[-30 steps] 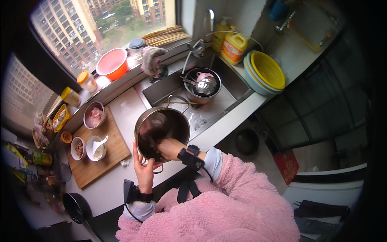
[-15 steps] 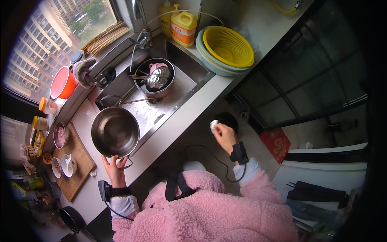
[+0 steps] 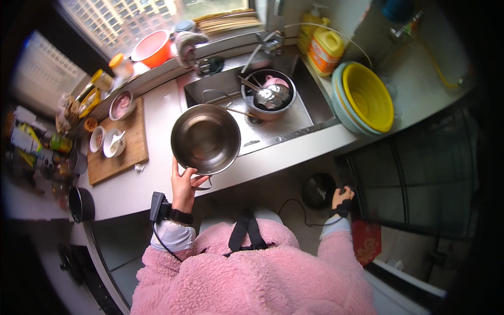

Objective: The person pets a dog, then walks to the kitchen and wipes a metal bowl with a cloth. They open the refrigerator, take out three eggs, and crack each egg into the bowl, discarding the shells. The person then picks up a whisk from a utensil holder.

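Note:
My left hand (image 3: 183, 187) is closed on the near edge and handle of a stainless steel pot (image 3: 205, 137), which is tilted slightly at the sink's front edge, its inside facing up. My right hand (image 3: 343, 196) is off to the right, below counter level, beside a round black container (image 3: 318, 191) on the floor. Its fingers are curled; whether anything is in them is hidden. Behind the pot, the steel sink (image 3: 307, 89) holds a bowl (image 3: 249, 105) with ladles and a pink item, plus a wooden stick lying across the basin.
A cutting board (image 3: 138, 157) with bowls is at left; a black pan (image 3: 81, 203) lies beyond it. Stacked basins (image 3: 366, 97) and yellow jugs (image 3: 323, 52) stand right of the sink. The window sill holds a red bowl (image 3: 150, 48) and jars. A dark glass door (image 3: 409, 173) is at right.
My right hand came out of the pot holding something small and white, then moved right and down; that white thing no longer shows. My left hand still holds the pot.

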Demonstrator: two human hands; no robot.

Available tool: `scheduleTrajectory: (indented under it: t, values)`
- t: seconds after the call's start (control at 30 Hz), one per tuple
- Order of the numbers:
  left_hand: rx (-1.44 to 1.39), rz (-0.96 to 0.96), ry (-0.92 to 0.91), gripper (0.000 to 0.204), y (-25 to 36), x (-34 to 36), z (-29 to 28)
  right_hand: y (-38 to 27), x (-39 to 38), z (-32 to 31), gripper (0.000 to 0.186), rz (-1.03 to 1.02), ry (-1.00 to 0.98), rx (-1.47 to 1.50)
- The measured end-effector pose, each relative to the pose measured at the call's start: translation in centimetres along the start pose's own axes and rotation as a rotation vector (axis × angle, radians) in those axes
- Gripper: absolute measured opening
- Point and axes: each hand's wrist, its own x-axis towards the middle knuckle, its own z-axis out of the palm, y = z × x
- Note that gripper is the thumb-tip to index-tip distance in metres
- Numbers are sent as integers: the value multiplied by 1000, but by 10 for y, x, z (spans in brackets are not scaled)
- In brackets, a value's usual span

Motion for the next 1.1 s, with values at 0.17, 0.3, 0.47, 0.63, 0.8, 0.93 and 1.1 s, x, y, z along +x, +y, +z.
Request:
scheduleTrajectory:
  t: [0.17, 0.3, 0.47, 0.63, 0.8, 0.93, 1.1]
  values:
    - [-134, -22, 70, 67, -6, -7, -29, -65, 10, -17, 24, -250, 167, 77]
    - [-168, -2, 132, 68, -7, -19, -76, -158, -1, -32, 20, -258, 105, 292]
    - [-231, 38, 310, 56, 0, -32, -161, -309, -62, -29, 18, -538, -135, 552]
    - [-346, 110, 414, 56, 11, -51, -262, -454, -215, 13, 19, -793, -579, 811]
    - [-349, 103, 527, 59, 30, -70, -360, -537, -352, 61, 33, -926, -748, 566]
    - [-342, 86, 563, 61, 47, -76, -410, -567, -412, 96, 45, -945, -710, 409]
    - [-276, 27, 539, 65, 64, -73, -434, -584, -442, 125, 47, -1039, -751, 184]
